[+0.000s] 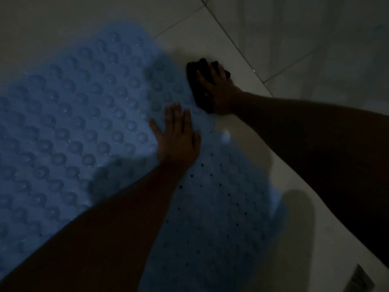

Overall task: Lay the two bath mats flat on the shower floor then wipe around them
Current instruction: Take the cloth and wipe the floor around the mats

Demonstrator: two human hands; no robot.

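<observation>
Wiping along the mat edge, in weak light.

The cupped mat [69, 114] lay flat on the floor [242, 49] and filled the left side, its cups facing up. At its right end the left hand [177, 138] rested open, fingers straight and a little spread, holding nothing, only pressing it down. Below that end the holed mat [221, 197] lay flat too, and the two seemed to meet or overlap. Just right of the cupped mat's edge a dark cloth [199, 93] was on the tile, under the right hand [219, 91], whose fingers were spread flat over it rather than curled. To wipe well, I think the cloth should follow this edge closely while the left hand keeps it from lifting. Right of the cupped mat the tiles were open for long strokes.
</observation>
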